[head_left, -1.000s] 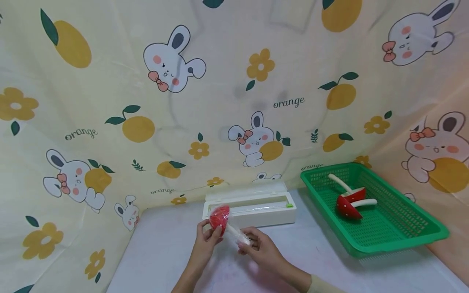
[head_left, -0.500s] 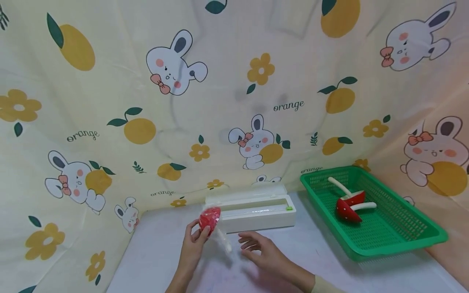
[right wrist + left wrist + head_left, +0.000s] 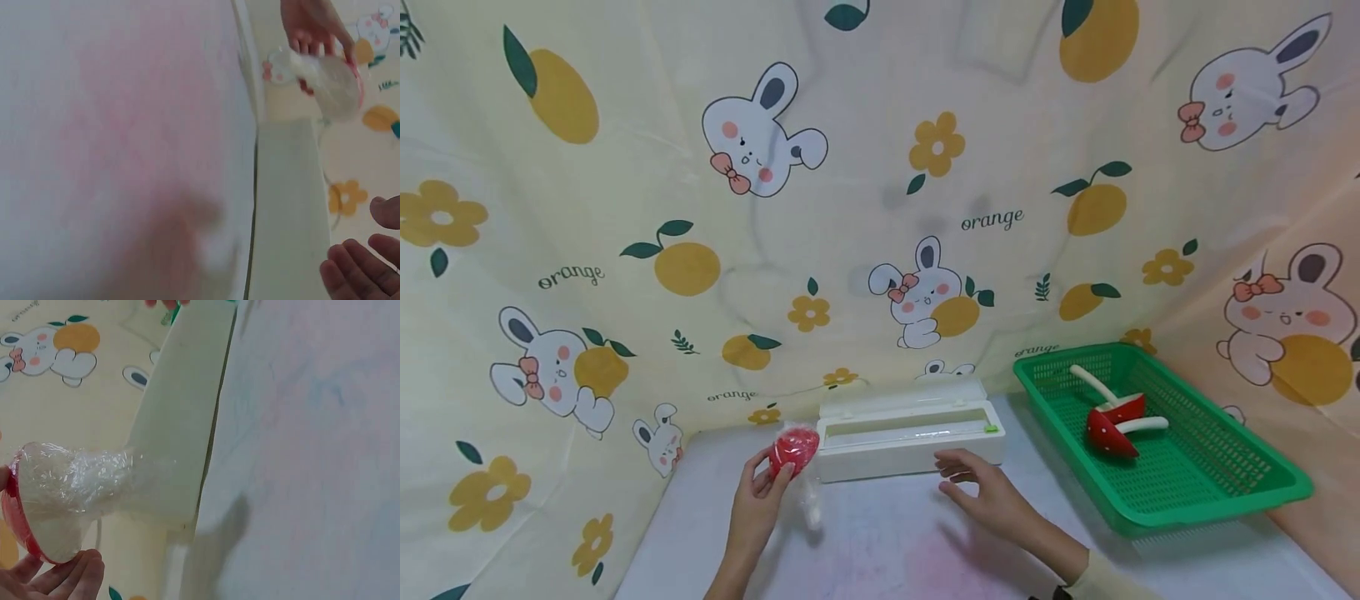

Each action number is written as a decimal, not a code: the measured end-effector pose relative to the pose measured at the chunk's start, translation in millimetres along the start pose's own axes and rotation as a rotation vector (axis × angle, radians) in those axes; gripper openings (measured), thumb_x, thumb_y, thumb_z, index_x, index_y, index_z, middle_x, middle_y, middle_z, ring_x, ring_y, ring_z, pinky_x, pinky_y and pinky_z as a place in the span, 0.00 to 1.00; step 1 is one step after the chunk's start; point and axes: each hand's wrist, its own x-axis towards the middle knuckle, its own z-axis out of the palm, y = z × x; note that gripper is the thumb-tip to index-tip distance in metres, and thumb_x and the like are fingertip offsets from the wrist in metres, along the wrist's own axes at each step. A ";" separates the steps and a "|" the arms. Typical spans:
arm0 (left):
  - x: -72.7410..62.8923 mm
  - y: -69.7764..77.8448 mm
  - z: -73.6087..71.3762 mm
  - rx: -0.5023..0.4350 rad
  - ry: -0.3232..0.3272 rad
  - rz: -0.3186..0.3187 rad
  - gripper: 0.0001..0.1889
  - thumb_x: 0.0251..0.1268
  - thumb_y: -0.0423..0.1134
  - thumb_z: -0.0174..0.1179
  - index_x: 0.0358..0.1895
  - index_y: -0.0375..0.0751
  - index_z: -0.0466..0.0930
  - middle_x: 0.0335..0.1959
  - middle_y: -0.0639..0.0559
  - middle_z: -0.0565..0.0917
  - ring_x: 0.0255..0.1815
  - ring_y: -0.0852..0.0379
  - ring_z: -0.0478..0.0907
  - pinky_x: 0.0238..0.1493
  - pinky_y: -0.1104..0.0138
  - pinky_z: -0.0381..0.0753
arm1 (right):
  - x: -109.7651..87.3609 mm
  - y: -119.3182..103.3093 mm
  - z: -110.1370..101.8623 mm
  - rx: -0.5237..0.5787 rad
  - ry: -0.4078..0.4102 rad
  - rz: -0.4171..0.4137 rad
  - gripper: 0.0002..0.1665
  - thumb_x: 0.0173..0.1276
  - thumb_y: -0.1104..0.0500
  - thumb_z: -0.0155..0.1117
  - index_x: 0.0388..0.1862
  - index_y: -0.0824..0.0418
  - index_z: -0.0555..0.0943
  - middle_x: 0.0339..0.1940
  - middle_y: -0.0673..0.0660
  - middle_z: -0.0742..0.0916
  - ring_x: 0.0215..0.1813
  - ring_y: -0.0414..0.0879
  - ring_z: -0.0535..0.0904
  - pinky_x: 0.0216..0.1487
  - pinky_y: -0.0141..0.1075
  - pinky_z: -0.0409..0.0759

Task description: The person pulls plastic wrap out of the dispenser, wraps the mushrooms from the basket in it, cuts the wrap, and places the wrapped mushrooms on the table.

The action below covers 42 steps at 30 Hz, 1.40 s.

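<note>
My left hand (image 3: 758,500) grips a toy mushroom (image 3: 794,448) by its red cap. Clear plastic film (image 3: 100,475) covers the mushroom, crinkled around the pale stem, which points down toward the table. In the left wrist view the thumb and fingers hold the cap's rim from both sides. My right hand (image 3: 988,492) hovers in front of the white film box's right end, fingers relaxed and holding nothing. The white film box (image 3: 895,463) stands behind both hands with its lid up, a roll of film inside and a small green slider (image 3: 992,429) at its right end.
A green plastic basket (image 3: 1217,505) stands on the right of the table with two unwrapped toy mushrooms, one with a red spotted cap (image 3: 1108,435), lying inside. A patterned cloth (image 3: 850,208) hangs behind and at the sides of the white table (image 3: 865,550).
My right hand has let go of the wrapped mushroom's stem and moved right. The left hand has carried the mushroom left, and its stem has swung to point more downward.
</note>
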 end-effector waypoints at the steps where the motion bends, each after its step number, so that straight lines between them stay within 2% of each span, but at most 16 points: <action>1: 1.4 -1.1 -2.6 0.012 0.005 0.002 0.45 0.74 0.64 0.64 0.82 0.41 0.60 0.74 0.26 0.74 0.73 0.31 0.75 0.66 0.48 0.78 | -0.1 2.4 -3.9 -0.019 0.012 0.001 0.26 0.73 0.68 0.73 0.68 0.65 0.79 0.56 0.64 0.89 0.56 0.58 0.87 0.58 0.44 0.88; 4: 5.9 -4.1 -10.0 0.048 0.016 0.017 0.45 0.74 0.64 0.65 0.82 0.40 0.60 0.74 0.25 0.73 0.73 0.30 0.75 0.67 0.48 0.78 | -0.7 9.1 -15.3 -0.076 0.062 -0.005 0.27 0.70 0.70 0.74 0.66 0.67 0.79 0.56 0.64 0.89 0.56 0.60 0.88 0.58 0.47 0.88; 8: 12.6 -7.8 -18.4 0.102 0.020 0.053 0.46 0.73 0.64 0.67 0.81 0.40 0.60 0.74 0.25 0.73 0.73 0.30 0.75 0.67 0.47 0.78 | -2.5 17.9 -29.9 -0.170 0.146 -0.014 0.27 0.67 0.71 0.77 0.63 0.66 0.82 0.56 0.61 0.89 0.55 0.57 0.88 0.56 0.49 0.88; 15: 25.4 -17.6 -32.5 0.240 0.022 0.067 0.47 0.72 0.66 0.66 0.82 0.40 0.60 0.74 0.25 0.73 0.72 0.28 0.76 0.67 0.44 0.79 | -2.8 33.5 -48.1 -0.232 0.272 -0.123 0.27 0.62 0.76 0.78 0.61 0.72 0.82 0.55 0.65 0.89 0.54 0.60 0.88 0.53 0.51 0.89; 19: 32.2 -20.2 -36.8 0.315 0.024 0.083 0.45 0.74 0.63 0.66 0.81 0.39 0.61 0.73 0.25 0.74 0.70 0.28 0.77 0.68 0.42 0.80 | -2.5 37.4 -54.2 -0.289 0.308 -0.093 0.28 0.63 0.74 0.78 0.62 0.70 0.82 0.57 0.64 0.88 0.56 0.59 0.86 0.54 0.53 0.88; 25: 41.1 -18.8 -40.5 0.444 0.027 0.083 0.42 0.74 0.58 0.67 0.80 0.38 0.62 0.69 0.27 0.76 0.66 0.31 0.75 0.64 0.40 0.82 | -1.2 42.0 -58.1 -0.356 0.314 0.008 0.31 0.64 0.70 0.80 0.66 0.67 0.81 0.61 0.63 0.86 0.61 0.61 0.84 0.58 0.57 0.86; 31: 47.7 -19.7 -44.5 0.530 0.018 0.065 0.44 0.73 0.62 0.66 0.80 0.37 0.63 0.67 0.27 0.76 0.66 0.31 0.75 0.61 0.36 0.81 | 3.6 48.0 -58.2 -0.368 0.293 0.100 0.33 0.67 0.64 0.80 0.69 0.67 0.79 0.64 0.66 0.84 0.63 0.66 0.83 0.61 0.60 0.85; 37: 51.5 -23.1 -42.3 0.594 0.008 0.056 0.45 0.72 0.63 0.66 0.79 0.37 0.63 0.64 0.26 0.77 0.63 0.30 0.77 0.59 0.36 0.83 | 4.1 51.7 -59.0 -0.361 0.292 0.115 0.34 0.67 0.64 0.80 0.69 0.67 0.79 0.64 0.67 0.83 0.62 0.67 0.82 0.60 0.62 0.84; 42: 54.7 -25.9 -38.9 0.650 0.007 0.018 0.45 0.70 0.61 0.68 0.79 0.36 0.64 0.62 0.26 0.78 0.61 0.31 0.77 0.56 0.37 0.85 | 5.5 53.3 -62.6 -0.369 0.285 0.123 0.34 0.68 0.63 0.80 0.70 0.66 0.79 0.65 0.67 0.83 0.63 0.66 0.82 0.60 0.61 0.85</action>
